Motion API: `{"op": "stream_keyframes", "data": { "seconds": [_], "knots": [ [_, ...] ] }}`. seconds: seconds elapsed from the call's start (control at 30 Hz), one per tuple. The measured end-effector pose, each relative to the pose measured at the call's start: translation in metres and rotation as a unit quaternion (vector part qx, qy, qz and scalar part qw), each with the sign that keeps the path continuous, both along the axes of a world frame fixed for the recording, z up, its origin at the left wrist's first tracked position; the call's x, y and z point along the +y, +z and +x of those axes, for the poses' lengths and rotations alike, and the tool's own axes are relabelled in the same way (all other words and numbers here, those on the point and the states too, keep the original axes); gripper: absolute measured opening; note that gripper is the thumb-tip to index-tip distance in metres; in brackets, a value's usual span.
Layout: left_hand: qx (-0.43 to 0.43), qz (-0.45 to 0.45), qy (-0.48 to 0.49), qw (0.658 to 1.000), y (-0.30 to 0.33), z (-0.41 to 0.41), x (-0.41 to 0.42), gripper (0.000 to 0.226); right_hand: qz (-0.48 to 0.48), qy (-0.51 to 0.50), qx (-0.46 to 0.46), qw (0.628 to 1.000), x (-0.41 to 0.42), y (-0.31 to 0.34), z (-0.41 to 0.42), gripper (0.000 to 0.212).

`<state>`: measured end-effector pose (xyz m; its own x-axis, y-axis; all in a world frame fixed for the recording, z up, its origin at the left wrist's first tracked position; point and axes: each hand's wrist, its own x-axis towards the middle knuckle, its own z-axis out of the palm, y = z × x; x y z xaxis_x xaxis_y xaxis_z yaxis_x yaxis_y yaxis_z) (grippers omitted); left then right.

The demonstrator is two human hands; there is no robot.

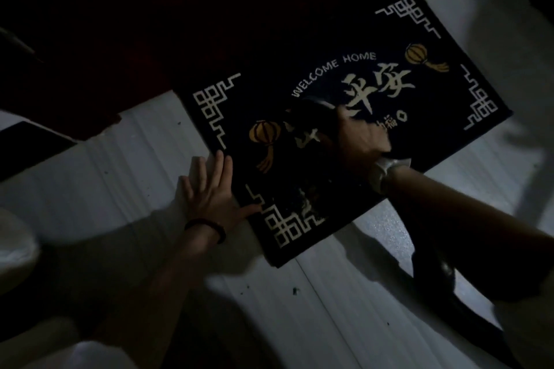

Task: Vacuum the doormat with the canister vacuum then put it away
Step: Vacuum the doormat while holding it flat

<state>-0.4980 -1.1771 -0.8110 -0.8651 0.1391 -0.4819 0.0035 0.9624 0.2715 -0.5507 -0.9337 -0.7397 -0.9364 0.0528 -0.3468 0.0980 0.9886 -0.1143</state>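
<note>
Too dark for me to make out the vacuum nozzle [311, 117] at frame centre; right hand [362, 138] covers part of it, grip blurred. Hose [443, 287] runs off the lower right edge. Doormat [329, 75] top edge lost in shadow, its middle lettering hidden. Pale object [15, 246] cut by left edge, can't identify.

doormat [344, 117], left hand [209, 189] flat, nozzle [311, 117] gripped
</note>
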Motion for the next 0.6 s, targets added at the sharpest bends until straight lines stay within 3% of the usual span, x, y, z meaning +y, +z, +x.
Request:
{"op": "stream_keyframes", "data": {
  "seconds": [0.1,0.17,0.27,0.4,0.5,0.6],
  "knots": [
    [-0.012,0.004,-0.007,1.0,0.0,-0.002,-0.001,0.117,-0.03,0.164,-0.067,0.984,-0.041,-0.003,0.057,0.057],
    [-0.018,-0.005,-0.019,1.0,0.001,-0.005,-0.004,0.119,-0.035,0.212,-0.089,0.973,-0.051,0.005,0.07,0.058],
    [-0.017,-0.001,-0.028,0.999,0.001,-0.005,-0.008,0.121,-0.049,0.187,-0.046,0.98,-0.046,0.008,0.046,0.053],
    [-0.027,-0.028,-0.036,0.999,0.004,-0.003,-0.005,0.121,-0.009,0.036,0.013,0.999,-0.036,-0.001,-0.028,0.051],
    [-0.033,-0.051,-0.035,0.998,0.006,-0.002,-0.003,0.122,-0.019,0.082,0.002,0.996,-0.058,-0.001,-0.028,0.054],
    [-0.034,-0.043,-0.022,0.998,0.003,-0.001,-0.004,0.122,-0.09,0.156,-0.039,0.983,-0.073,-0.007,0.027,0.053]
  ]
}}
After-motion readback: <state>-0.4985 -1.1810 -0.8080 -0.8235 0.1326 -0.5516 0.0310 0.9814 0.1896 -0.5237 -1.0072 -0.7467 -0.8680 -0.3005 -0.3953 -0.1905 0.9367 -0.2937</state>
